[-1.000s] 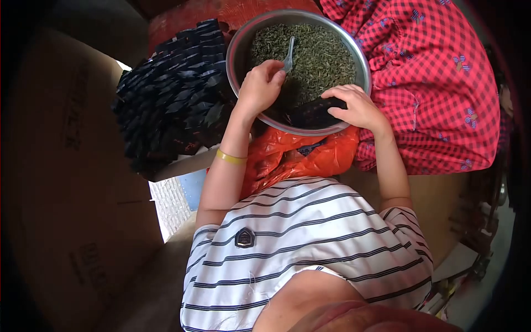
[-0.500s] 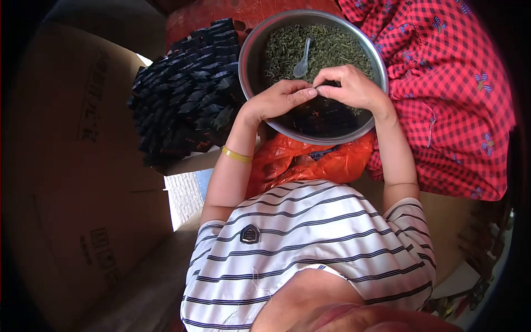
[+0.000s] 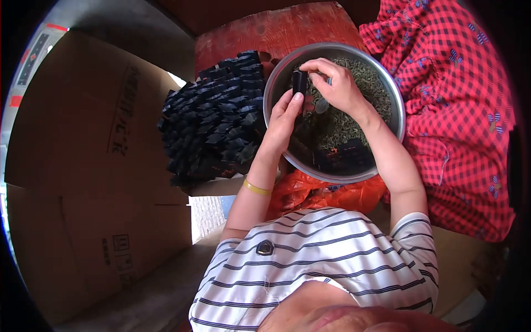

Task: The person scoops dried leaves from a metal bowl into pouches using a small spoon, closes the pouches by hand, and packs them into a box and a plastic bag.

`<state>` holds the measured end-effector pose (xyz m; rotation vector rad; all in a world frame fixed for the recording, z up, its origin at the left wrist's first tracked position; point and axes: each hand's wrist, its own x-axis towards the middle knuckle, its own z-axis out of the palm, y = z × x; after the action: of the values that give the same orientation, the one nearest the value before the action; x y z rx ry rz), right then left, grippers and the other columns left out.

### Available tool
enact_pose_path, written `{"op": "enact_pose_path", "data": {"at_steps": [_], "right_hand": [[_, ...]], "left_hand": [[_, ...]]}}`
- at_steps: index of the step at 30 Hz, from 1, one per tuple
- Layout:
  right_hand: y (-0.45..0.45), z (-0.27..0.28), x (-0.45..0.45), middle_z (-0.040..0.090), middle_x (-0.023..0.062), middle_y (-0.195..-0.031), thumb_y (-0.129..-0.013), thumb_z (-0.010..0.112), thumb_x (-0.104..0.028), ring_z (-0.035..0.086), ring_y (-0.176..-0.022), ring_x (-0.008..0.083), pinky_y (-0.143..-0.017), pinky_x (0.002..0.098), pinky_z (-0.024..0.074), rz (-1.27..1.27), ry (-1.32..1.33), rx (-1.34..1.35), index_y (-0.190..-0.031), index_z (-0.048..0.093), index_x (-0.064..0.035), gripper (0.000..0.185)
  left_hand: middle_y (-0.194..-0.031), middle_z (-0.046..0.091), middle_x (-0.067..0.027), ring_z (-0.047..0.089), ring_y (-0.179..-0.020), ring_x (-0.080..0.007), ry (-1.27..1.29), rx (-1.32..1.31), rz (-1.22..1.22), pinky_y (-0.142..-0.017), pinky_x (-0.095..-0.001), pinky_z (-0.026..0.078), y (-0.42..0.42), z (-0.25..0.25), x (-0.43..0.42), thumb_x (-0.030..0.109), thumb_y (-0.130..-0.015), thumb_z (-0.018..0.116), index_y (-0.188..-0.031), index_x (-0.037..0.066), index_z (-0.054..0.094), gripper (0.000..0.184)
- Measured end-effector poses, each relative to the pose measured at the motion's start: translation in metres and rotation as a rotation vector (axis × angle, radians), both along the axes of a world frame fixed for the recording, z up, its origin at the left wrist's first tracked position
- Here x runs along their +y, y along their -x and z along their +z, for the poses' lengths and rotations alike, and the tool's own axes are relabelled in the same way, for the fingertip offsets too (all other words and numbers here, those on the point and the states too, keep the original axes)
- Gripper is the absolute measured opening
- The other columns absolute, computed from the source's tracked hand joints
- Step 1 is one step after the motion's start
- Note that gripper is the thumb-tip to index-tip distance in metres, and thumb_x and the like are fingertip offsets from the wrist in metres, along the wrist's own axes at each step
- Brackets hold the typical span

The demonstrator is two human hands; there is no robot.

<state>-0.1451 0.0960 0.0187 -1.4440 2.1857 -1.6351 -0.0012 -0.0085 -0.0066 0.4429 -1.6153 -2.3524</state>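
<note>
My left hand (image 3: 284,119) is closed on the lower part of a small black packet (image 3: 299,83), held upright over the left side of a metal bowl (image 3: 402,110). The thumb and forefinger of my right hand (image 3: 338,86) touch the packet's top end. Dried green leaves (image 3: 365,83) fill much of the bowl. A clear plastic spoon (image 3: 321,105) lies on them, partly hidden under my right hand. More black packets (image 3: 345,156) rest in the near part of the bowl.
Many black packets (image 3: 215,119) are piled left of the bowl. A red wooden surface (image 3: 276,30) lies behind. Red checked cloth (image 3: 459,110) is on the right, an orange plastic bag (image 3: 310,193) in front, and a large cardboard box (image 3: 83,166) at the far left.
The spoon has left my left hand and lies on the leaves. Both hands came together, then rose to the bowl's left side with a black packet. The view has shifted.
</note>
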Motion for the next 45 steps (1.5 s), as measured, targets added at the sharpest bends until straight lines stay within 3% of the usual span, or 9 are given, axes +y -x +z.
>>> {"op": "enact_pose_path", "data": {"at_steps": [3,7,11,17,19,22,37,39,45], "right_hand": [[-0.006,0.001,0.003,0.069,0.0122,-0.105,-0.086,0.059,0.004,0.067,-0.101,0.0299,-0.087,0.0366,0.0543,0.0,0.02,0.183,-0.107,0.067,-0.004,0.023],[-0.008,0.006,0.004,0.069,0.0116,-0.105,-0.084,0.059,0.006,0.067,-0.102,0.0304,-0.088,0.0379,0.0541,-0.012,0.0,0.215,-0.106,0.067,-0.005,0.026],[-0.007,0.011,0.006,0.069,0.0114,-0.105,-0.083,0.058,0.006,0.066,-0.102,0.0307,-0.089,0.0384,0.0535,0.038,-0.024,0.246,-0.104,0.067,-0.0045,0.025],[-0.006,0.009,0.008,0.069,0.0116,-0.101,-0.084,0.057,0.004,0.066,-0.099,0.0306,-0.087,0.0385,0.0534,0.072,-0.094,0.205,-0.1,0.066,-0.003,0.02],[-0.006,0.009,0.009,0.07,0.0119,-0.1,-0.084,0.056,0.004,0.067,-0.098,0.0306,-0.087,0.0386,0.0535,0.076,-0.1,0.207,-0.1,0.066,-0.0027,0.02],[-0.006,0.01,0.011,0.07,0.0125,-0.097,-0.085,0.055,0.003,0.067,-0.096,0.0306,-0.085,0.0386,0.0536,0.081,-0.091,0.185,-0.1,0.066,-0.0021,0.02],[-0.001,0.013,0.019,0.069,0.011,-0.096,-0.084,0.053,-0.004,0.065,-0.094,0.0311,-0.083,0.0416,0.053,0.179,-0.234,0.265,-0.099,0.066,-0.0061,0.02],[-0.003,0.015,0.02,0.069,0.0115,-0.094,-0.082,0.055,-0.004,0.065,-0.093,0.0311,-0.083,0.0421,0.0524,0.155,-0.251,0.128,-0.096,0.065,-0.0049,0.016],[-0.001,0.015,0.021,0.067,0.0095,-0.087,-0.078,0.062,-0.009,0.065,-0.092,0.03,-0.085,0.0415,0.0514,0.237,-0.266,0.21,-0.091,0.063,-0.0032,0.014]], "left_hand": [[-0.112,0.065,-0.0055,0.062,-0.1,-0.0138,-0.032,-0.002,0.005,-0.09,-0.0299,0.048,-0.002,0.002,0.0,0.024,-0.101,0.055,-0.13,0.002,0.055,0.036],[-0.118,0.062,-0.0051,0.059,-0.106,-0.0135,-0.035,-0.007,0.001,-0.097,-0.0296,0.045,-0.003,0.004,0.0,0.014,-0.098,0.061,-0.137,0.002,0.05,0.042],[-0.119,0.064,-0.0071,0.061,-0.107,-0.0161,-0.015,0.008,0.011,-0.093,-0.0298,0.045,-0.003,0.001,0.002,0.013,-0.097,0.06,-0.133,0.001,0.052,0.039],[-0.126,0.06,-0.0079,0.06,-0.112,-0.018,0.015,-0.001,0.036,-0.097,-0.0298,0.045,-0.003,-0.002,0.001,0.005,-0.093,0.064,-0.14,0.0,0.045,0.051],[-0.129,0.054,-0.0073,0.053,-0.117,-0.0161,0.029,0.013,0.054,-0.101,-0.0292,0.043,-0.004,0.0,0.003,0.002,-0.088,0.069,-0.142,-0.002,0.041,0.06],[-0.129,0.054,-0.0081,0.053,-0.117,-0.0165,0.119,0.025,0.089,-0.101,-0.0292,0.043,-0.004,-0.001,0.006,0.001,-0.088,0.07,-0.143,-0.003,0.039,0.063],[-0.127,0.055,-0.0103,0.054,-0.115,-0.0161,0.074,0.007,0.071,-0.1,-0.0289,0.044,-0.003,0.0,0.004,0.002,-0.087,0.071,-0.144,-0.004,0.037,0.066],[-0.126,0.056,-0.01,0.054,-0.115,-0.0158,0.064,0.02,0.05,-0.099,-0.0284,0.045,-0.002,-0.003,0.003,0.002,-0.087,0.071,-0.144,-0.003,0.037,0.067],[-0.123,0.057,-0.0089,0.056,-0.112,-0.0156,0.011,0.031,-0.021,-0.096,-0.028,0.048,-0.004,0.002,0.0,-0.002,-0.084,0.072,-0.145,-0.002,0.037,0.071]]}}
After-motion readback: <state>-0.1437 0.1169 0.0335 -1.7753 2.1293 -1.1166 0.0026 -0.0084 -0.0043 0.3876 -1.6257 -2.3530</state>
